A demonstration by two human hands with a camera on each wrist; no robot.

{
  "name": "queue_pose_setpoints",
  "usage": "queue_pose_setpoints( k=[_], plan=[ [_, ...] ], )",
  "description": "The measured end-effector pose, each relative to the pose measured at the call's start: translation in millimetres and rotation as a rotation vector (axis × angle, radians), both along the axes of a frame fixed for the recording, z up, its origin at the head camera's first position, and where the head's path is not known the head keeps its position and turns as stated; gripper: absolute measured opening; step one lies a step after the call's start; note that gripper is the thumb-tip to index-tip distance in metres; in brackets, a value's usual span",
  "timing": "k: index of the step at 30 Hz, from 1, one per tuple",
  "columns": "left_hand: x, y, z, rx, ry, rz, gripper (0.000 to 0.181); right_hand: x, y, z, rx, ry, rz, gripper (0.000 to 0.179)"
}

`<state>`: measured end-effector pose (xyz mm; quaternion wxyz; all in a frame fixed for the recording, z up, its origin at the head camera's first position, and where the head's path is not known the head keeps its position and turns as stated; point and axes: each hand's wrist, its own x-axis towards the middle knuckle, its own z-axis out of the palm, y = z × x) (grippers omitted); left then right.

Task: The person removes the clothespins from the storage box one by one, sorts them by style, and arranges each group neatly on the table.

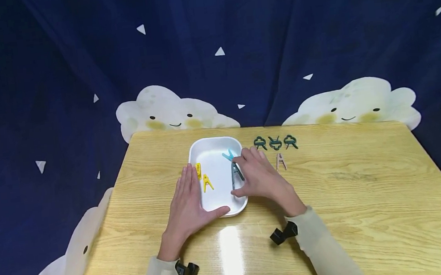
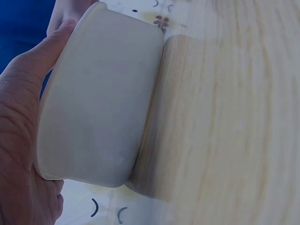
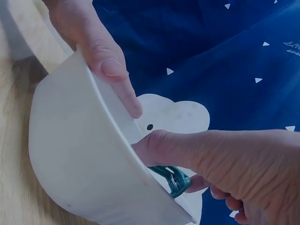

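Note:
A white plastic basin (image 1: 215,143) stands on the wooden table. My left hand (image 1: 188,201) rests along its left side, fingers straight and thumb spread over the near rim; the left wrist view shows the basin's outer wall (image 2: 98,98) beside that hand. Over the basin's right side, my right hand (image 1: 258,174) pinches a dark green clothespin (image 3: 176,180) between thumb and fingers. Just beyond the fingers, inside the basin, lies a light blue clothespin (image 1: 228,155). Two yellow clothespins, one standing near the left wall (image 1: 198,171) and one flat (image 1: 207,183), are also inside.
Right of the basin, several dark green cloud-shaped clips (image 1: 275,143) lie in a row on the table (image 1: 357,212). A pale pink clothespin (image 1: 281,161) lies below them. Behind the table's far edge hangs a dark blue curtain (image 1: 193,32) with clouds and triangles.

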<state>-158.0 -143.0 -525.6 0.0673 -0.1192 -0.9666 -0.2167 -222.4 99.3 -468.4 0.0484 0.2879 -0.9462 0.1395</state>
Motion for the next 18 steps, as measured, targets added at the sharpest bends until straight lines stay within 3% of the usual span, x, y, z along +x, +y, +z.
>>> queue_pose_setpoints(
  k=[18],
  plan=[
    [0.8, -0.1, 2.1, 0.012, -0.001, -0.004, 0.146, -1.8, 24, 10.4, -0.032, -0.008, -0.034, 0.091]
  ],
)
